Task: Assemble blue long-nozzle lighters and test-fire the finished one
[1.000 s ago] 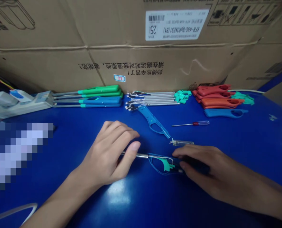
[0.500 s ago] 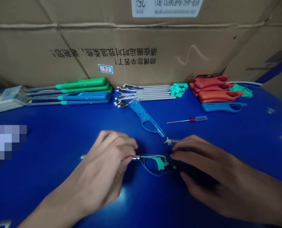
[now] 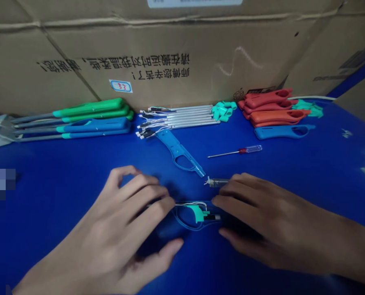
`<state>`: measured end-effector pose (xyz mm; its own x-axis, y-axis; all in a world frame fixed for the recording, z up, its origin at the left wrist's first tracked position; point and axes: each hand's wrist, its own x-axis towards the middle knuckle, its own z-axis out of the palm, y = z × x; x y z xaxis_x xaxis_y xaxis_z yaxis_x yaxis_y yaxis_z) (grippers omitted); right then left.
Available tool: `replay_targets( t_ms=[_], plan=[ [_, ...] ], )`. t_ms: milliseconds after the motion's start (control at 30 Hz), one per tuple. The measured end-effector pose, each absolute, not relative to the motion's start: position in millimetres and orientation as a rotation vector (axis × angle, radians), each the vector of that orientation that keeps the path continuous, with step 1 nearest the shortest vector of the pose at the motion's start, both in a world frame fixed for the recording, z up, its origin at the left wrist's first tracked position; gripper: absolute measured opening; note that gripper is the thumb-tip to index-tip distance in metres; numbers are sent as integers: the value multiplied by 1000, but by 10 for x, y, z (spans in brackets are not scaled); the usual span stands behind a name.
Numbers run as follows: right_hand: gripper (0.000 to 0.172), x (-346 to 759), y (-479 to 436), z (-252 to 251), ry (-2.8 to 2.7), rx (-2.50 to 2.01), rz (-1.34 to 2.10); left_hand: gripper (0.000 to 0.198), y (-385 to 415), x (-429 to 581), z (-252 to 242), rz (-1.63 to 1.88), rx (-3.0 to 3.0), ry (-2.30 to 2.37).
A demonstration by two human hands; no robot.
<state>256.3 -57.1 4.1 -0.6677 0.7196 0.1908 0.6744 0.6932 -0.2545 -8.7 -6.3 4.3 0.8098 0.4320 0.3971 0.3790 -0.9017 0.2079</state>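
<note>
A blue lighter half-shell (image 3: 190, 226) lies in front of me. In it sit a teal trigger (image 3: 198, 214), white wires (image 3: 194, 203) and a small black part (image 3: 211, 217). My left hand (image 3: 133, 221) is open over its left end, thumb spread apart, fingers covering where the metal tube was seen. My right hand (image 3: 262, 217) grips the handle end, fingertips on the upper side and thumb below; that end is hidden. A clear fuel tank (image 3: 217, 182) sticks out beside the right fingers; I cannot tell if they hold it. Beyond lies another blue half-shell (image 3: 179, 153).
A screwdriver (image 3: 240, 151) lies right of centre. Along the cardboard box (image 3: 213, 45) are green and blue lighters (image 3: 96, 108), metal tubes with wires (image 3: 191, 114), teal pieces (image 3: 224, 110), red shells (image 3: 268, 100), orange shells (image 3: 276, 117) and a blue shell (image 3: 280, 132).
My left hand has opened, its thumb moving away from the metal tube it was pinching. My right hand stays at the handle end. The whole view has shifted slightly.
</note>
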Motion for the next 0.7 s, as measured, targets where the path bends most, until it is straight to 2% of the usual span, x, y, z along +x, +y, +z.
replay_targets(
  t_ms=[267, 700],
  plan=[
    [22, 2601, -555, -39, -2592, -998, 256, 17, -4, -181, -8, 617, 2843, 595],
    [21, 2617, -551, -45, -2606, -1010, 227, 15, 12, -211, -12, 627, 2851, 636]
  ],
)
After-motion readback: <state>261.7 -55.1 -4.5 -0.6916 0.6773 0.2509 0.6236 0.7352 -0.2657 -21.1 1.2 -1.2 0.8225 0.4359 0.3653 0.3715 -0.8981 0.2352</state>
